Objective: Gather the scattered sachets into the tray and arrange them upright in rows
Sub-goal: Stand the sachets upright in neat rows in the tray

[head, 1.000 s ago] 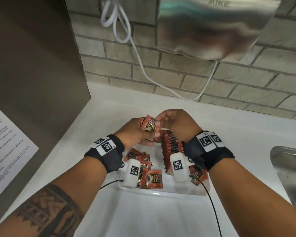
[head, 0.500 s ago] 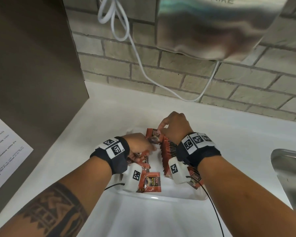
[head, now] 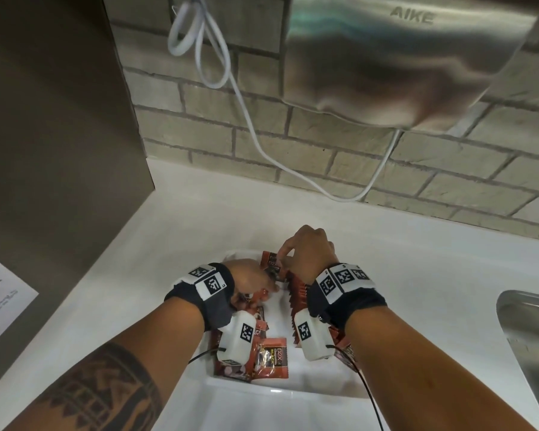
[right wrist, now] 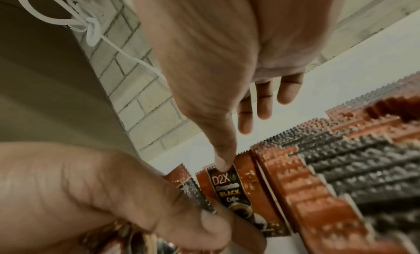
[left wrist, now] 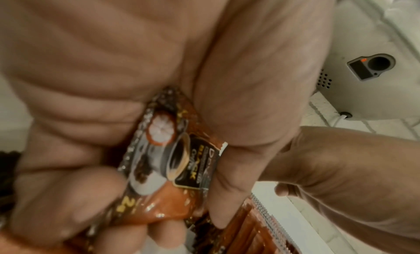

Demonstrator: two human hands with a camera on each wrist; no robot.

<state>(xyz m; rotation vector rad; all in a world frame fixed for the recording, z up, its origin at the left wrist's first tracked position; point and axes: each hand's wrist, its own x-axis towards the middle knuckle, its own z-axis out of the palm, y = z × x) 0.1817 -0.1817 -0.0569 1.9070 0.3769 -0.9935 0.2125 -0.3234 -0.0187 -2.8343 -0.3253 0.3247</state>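
1. Sachets' surroundings first: a white counter [head: 175, 231] fills the lower half of the head view, with a brick wall [head: 339, 169] above it and a steel hand dryer [head: 402, 57] in the upper right of the frame, its white cord [head: 249, 132] looping down the wall
2. A steel sink [head: 529, 337] shows at the right edge, and a printed sheet [head: 0, 306] at the left edge
3. A white tray [head: 280, 387] sits on the counter at lower centre, under both wrists
4. A row of sachets [head: 296, 293] stands upright on edge along the right side of the tray; in the right wrist view the same row [right wrist: 318, 186] runs to the right edge of the frame
5. Loose sachets [head: 271, 359] lie flat in the lower left part of the tray
6. The left hand [head: 249, 275] has its fingers and thumb curled round one loose sachet [left wrist: 172, 161], seen close in the left wrist view
7. The right hand [head: 308, 253] pinches the top edge of a single upright sachet [head: 271, 262] at the far end of the row; in the right wrist view its forefinger tip presses that sachet [right wrist: 236, 189] and the other fingers hang straight
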